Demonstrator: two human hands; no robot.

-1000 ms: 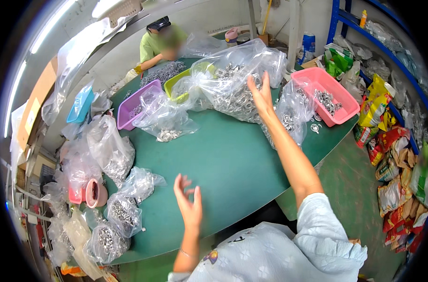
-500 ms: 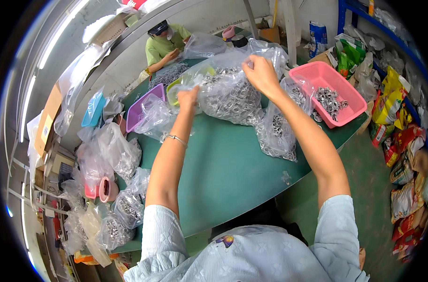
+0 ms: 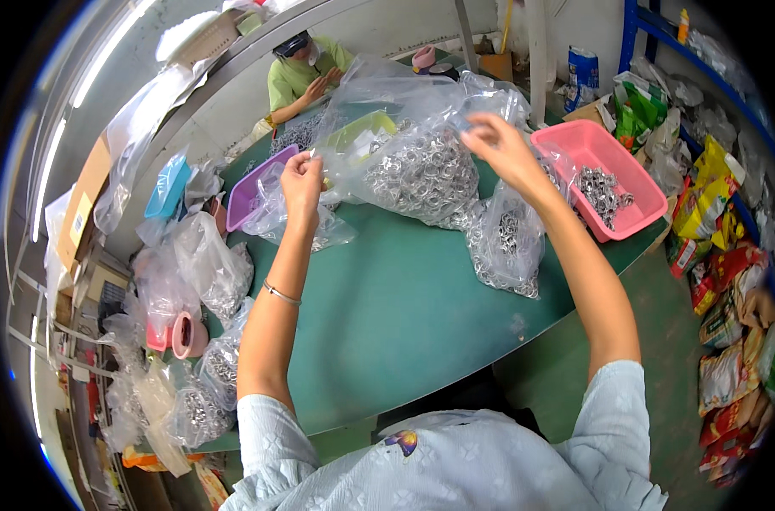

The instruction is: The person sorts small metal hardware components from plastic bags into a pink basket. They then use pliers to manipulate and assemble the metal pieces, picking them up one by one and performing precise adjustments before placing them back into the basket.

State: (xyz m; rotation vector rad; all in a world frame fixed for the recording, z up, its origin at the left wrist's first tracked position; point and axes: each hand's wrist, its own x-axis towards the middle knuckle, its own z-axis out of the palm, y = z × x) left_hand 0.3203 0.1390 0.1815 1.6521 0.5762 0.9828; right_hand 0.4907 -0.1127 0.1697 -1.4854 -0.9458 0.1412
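Observation:
A big clear plastic bag (image 3: 421, 175) full of small silvery metal rings rests on the green table (image 3: 387, 298). My left hand (image 3: 303, 186) is closed in a pinch at the left edge of its raised mouth. At the right side of that mouth, my right hand (image 3: 500, 146) has its fingers apart, slightly blurred, close to the plastic. A smaller clear bag (image 3: 508, 247) of similar metal pieces lies below my right forearm. Behind the big bag's film shows a yellow-green tray (image 3: 362, 132).
At the right stands a pink basin (image 3: 638, 192) with some metal pieces. A purple basin (image 3: 249, 196) and an empty-looking crumpled bag (image 3: 277, 221) lie left. Several filled bags (image 3: 213, 264) line the left edge. Across the table sits a co-worker in a green shirt (image 3: 289, 85).
My left hand has moved left and slightly up, drawing the bag's mouth wider. My right hand has shifted right and down, its fingers now spread.

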